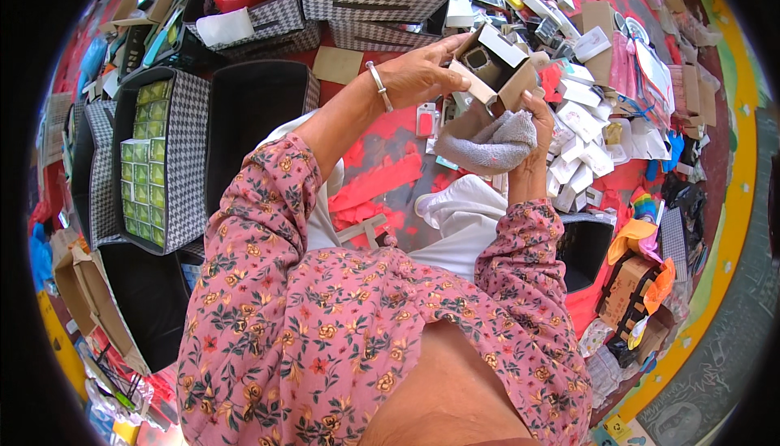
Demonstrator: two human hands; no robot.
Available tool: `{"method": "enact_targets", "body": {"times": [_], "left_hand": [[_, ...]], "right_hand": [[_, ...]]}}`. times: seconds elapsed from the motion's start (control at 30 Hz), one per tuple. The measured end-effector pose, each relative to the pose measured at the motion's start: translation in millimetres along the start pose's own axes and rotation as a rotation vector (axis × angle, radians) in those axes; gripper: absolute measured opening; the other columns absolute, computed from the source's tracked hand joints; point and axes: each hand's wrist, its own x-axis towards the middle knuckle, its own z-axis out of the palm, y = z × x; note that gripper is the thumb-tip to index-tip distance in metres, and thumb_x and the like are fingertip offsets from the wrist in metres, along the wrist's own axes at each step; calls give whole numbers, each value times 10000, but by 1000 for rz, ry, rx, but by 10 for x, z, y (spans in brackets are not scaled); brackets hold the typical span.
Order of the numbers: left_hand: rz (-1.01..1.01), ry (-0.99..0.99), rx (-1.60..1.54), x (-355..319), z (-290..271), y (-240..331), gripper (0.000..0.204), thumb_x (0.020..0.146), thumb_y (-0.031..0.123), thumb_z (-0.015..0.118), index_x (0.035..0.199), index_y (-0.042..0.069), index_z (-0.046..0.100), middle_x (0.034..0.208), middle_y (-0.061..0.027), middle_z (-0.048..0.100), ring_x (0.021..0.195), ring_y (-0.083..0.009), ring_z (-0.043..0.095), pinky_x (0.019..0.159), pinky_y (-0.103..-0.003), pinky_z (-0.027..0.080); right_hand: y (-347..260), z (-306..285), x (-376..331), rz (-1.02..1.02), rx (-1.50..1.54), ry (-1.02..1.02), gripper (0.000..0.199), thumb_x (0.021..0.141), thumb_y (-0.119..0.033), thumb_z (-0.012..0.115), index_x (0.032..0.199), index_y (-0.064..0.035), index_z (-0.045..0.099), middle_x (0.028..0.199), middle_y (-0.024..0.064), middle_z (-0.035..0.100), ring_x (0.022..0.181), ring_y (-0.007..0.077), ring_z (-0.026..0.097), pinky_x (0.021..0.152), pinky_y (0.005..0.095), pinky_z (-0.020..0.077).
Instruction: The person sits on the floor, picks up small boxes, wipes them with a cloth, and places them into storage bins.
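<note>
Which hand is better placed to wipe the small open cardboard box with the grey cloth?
The right hand, probably: it already holds the grey cloth just below the small open cardboard box, while the left hand has its grip on the box.

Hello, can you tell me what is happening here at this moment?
A person in a pink flowered top sits among many small packages on a red floor. The left hand grips a small open cardboard box, and the right hand holds a grey cloth just below it, with fingers on the box. On the person's left stands a checked fabric bin filled with rows of green boxes. A heap of small white boxes lies on the right.
</note>
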Motion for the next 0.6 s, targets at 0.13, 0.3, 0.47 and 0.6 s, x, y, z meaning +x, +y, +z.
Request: {"method": "enact_targets", "body": {"times": [0.13,0.3,0.47,0.6], "left_hand": [[141,77,286,-56,104,127,956,624,156,775,1383,101,197,1220,-154,414,1067,-248,498,879,-330,443],[71,70,634,-83,8,148,1078,589,290,775,1407,129,91,1307,-195,313,1157,-307,428,975,-396,356],[119,-9,1021,-94,-67,195,1143,569,529,702,1406,103,51,1339,-250,232,1248,-363,272,1042,-378,237],[159,-141,840,-110,-80,250,1259,524,591,711,1404,89,-37,1434,-175,95,1331,-290,122,1078,-341,143]], "right_hand": [[-38,16,-43,-33,63,-75,352,742,-120,554,1054,38,516,908,147,620,783,266,632,725,383,534],[-48,-20,-83,-17,45,-113,360,737,-125,559,1063,25,521,919,128,610,789,241,621,721,370,527],[-40,-34,-69,-42,-44,-146,373,735,-116,568,1076,26,510,911,110,605,777,204,619,711,334,525],[-32,-17,-17,-69,-157,-193,393,724,-128,588,1078,24,509,870,87,595,720,166,605,658,282,502]]}}
